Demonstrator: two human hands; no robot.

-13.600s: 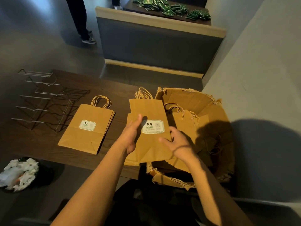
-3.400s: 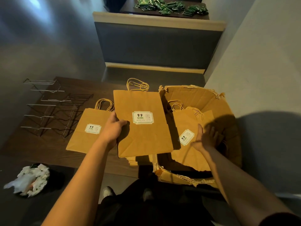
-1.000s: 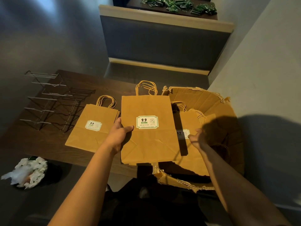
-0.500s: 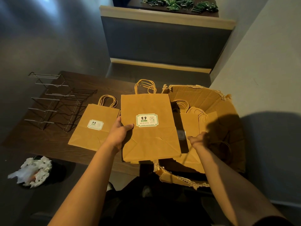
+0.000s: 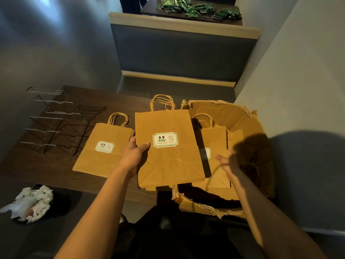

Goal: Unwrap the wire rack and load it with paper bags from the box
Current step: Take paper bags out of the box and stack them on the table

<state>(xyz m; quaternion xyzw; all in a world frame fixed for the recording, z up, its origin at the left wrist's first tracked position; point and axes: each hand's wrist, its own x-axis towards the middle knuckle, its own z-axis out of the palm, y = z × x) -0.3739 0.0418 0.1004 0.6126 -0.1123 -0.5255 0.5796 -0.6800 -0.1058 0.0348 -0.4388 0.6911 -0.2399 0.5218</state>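
My left hand (image 5: 134, 156) grips the left edge of a stack of large brown paper bags (image 5: 168, 163) with a white and green label, held over the dark wooden table (image 5: 37, 165). A stack of small brown paper bags (image 5: 104, 161) lies flat to its left. My right hand (image 5: 228, 161) is inside the torn cardboard box (image 5: 242, 118) and pinches a small bag (image 5: 214, 143) standing there. The bare wire rack (image 5: 61, 124) lies on the table's left end.
A dark bin (image 5: 61, 202) holding crumpled white wrapping (image 5: 31, 202) stands on the floor at lower left. A padded bench (image 5: 179, 53) faces me beyond the table, with green packets (image 5: 196, 10) on a table behind it. A grey wall (image 5: 298, 90) runs along the right.
My right hand has moved slightly and holds the small bag in the box a little higher. My left hand keeps holding the large stack in much the same place.
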